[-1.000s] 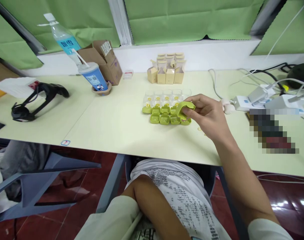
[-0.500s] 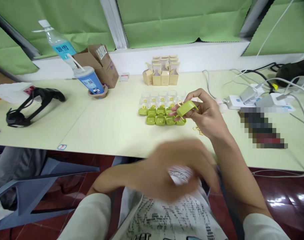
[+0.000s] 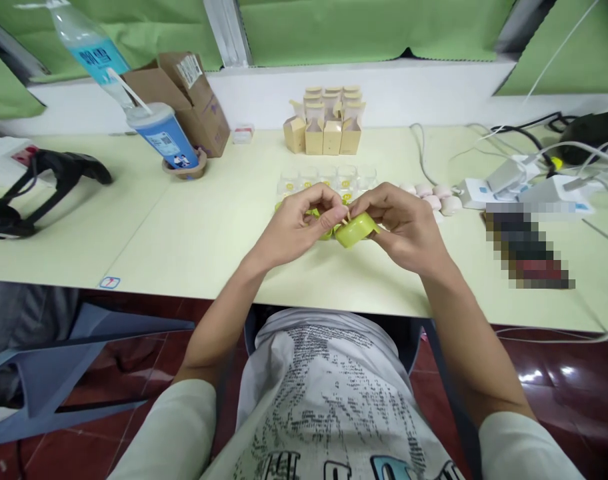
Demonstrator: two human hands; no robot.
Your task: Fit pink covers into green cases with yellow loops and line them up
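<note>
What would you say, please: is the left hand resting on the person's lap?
No, the left hand is over the table, close beside the green piece held by the right hand.

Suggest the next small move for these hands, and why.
Probably hold the green piece steady in the right hand while the left hand works at its edge: the right grips it, and the left pinches close beside it.
</note>
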